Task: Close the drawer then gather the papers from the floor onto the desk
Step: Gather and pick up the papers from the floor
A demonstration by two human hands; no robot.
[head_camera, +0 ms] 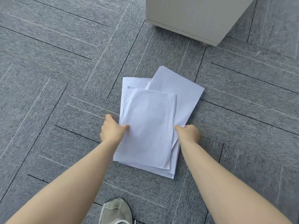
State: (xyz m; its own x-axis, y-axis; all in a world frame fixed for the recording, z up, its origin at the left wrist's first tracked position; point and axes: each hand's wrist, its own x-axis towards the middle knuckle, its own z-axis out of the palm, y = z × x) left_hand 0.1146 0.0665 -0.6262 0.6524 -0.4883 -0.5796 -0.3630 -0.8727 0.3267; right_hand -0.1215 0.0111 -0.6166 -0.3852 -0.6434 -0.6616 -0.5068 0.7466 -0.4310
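papers (150, 120) on the carpet (48, 78), centre, near a cabinet (194, 16) far right, fanned unevenly | left hand (111, 129) and right hand (189, 132) pinch opposite side edges, likely squaring the stack to lift it | fingers under sheets hidden; drawer and desk out of view; shoe (115, 210) cut off

White papers (150, 120) in loose, skewed stack on carpet
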